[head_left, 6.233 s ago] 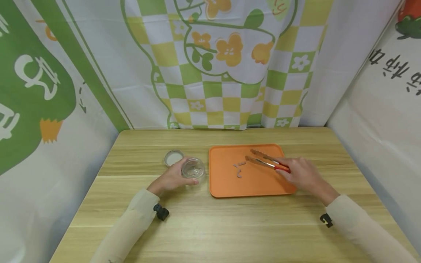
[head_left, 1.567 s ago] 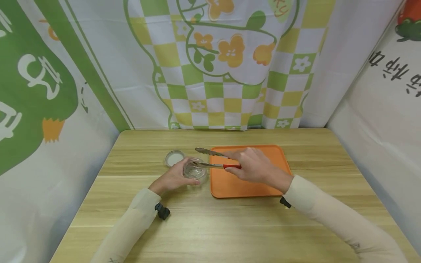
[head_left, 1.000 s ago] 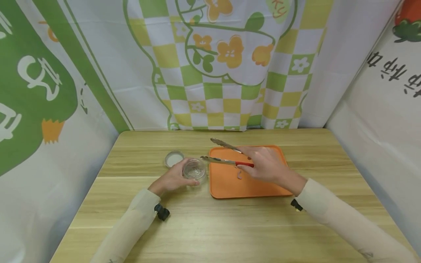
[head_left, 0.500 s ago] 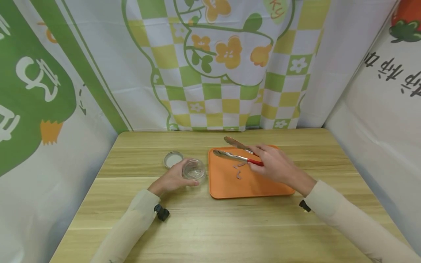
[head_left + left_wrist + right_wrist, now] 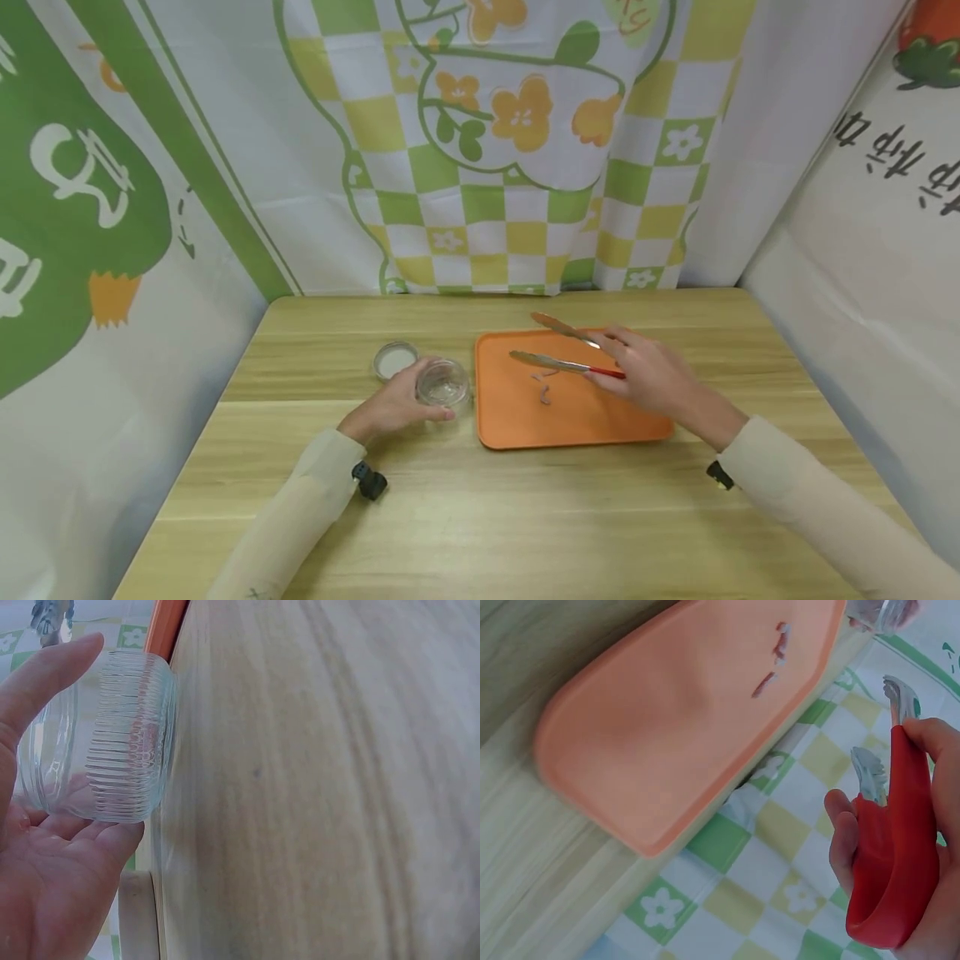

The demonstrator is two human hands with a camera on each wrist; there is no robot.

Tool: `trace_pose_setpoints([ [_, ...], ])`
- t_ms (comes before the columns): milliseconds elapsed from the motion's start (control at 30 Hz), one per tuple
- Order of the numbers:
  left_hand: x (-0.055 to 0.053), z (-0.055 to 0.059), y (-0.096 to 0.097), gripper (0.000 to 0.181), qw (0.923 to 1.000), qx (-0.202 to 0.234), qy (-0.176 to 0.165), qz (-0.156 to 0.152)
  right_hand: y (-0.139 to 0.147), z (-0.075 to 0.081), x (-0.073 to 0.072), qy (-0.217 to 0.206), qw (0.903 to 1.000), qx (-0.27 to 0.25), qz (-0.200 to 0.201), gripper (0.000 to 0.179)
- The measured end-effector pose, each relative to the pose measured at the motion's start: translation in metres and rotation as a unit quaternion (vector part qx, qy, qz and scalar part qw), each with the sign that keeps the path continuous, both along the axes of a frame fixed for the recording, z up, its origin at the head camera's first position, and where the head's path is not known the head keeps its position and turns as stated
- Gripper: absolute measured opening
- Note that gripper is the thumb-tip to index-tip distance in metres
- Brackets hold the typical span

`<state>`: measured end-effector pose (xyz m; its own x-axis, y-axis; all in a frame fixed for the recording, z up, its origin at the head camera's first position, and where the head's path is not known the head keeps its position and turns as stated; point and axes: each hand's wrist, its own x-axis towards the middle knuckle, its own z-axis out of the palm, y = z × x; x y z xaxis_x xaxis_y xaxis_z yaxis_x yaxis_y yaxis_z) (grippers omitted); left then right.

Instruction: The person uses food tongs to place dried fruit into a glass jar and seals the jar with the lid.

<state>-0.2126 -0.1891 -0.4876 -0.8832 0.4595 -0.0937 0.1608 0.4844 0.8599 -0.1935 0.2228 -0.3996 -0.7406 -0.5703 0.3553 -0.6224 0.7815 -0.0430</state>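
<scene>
Small pinkish strips (image 5: 544, 396) lie on the orange tray (image 5: 517, 423) between my left hand (image 5: 396, 406), curled round the glass jar (image 5: 444, 383) presumably to steady it within easy reach, and my right hand (image 5: 657, 375), which grips the tongs (image 5: 557, 363), parted above the tray, perhaps to straddle one.

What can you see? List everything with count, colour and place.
tongs: one pair, silver with red handles, over the tray
jar: one, clear glass, left of the tray
tray: one, orange, on the table
small pieces: about three, pinkish, on the tray
lid: one, pale, near the jar
table: one, light wood, under the tray
printed sheets: several, white and green, behind and beside the table
left hand: one, bare, around the jar
right hand: one, bare, holding the tongs
sleeves: two, cream, one per arm
wrist devices: two, black, one per wrist
</scene>
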Motion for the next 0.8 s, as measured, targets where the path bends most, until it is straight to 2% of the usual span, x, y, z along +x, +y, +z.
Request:
trace_pose_setpoints([
  [333, -0.003, -0.003, 0.0, 0.088, 1.0, -0.008, 0.001, 0.005, 0.022, -0.002, 0.001, 0.014, 0.9996, 0.022, 0.011, 0.056],
  [800, -0.002, -0.003, -0.001, 0.089, 0.9999, -0.009, -0.002, 0.007, 0.033, -0.015, -0.002, 0.013, 0.9978, 0.05, 0.043, 0.053],
])
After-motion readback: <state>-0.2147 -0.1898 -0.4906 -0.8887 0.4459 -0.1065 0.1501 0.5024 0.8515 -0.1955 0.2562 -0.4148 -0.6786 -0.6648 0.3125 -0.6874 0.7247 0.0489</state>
